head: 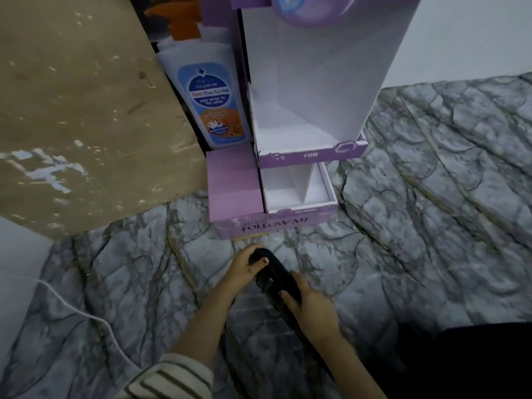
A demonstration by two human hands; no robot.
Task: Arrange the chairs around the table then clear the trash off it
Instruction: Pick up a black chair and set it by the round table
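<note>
Both my hands grip a black chair back (273, 279) low in the middle of the head view, seen from above. My left hand (243, 269) wraps its far end, thumb on top. My right hand (309, 306) holds the nearer part, fingers curled over the edge. The rest of the chair (460, 364) shows only as a dark mass at the lower right. No table and no trash are in view.
A purple and white cardboard display stand (302, 174) rises just beyond my hands on the grey marble-pattern floor (431, 197). A bottle-shaped cardboard cutout (213, 102) leans behind it. A tan board (86, 110) fills the upper left. A white cable (86, 315) trails at the left.
</note>
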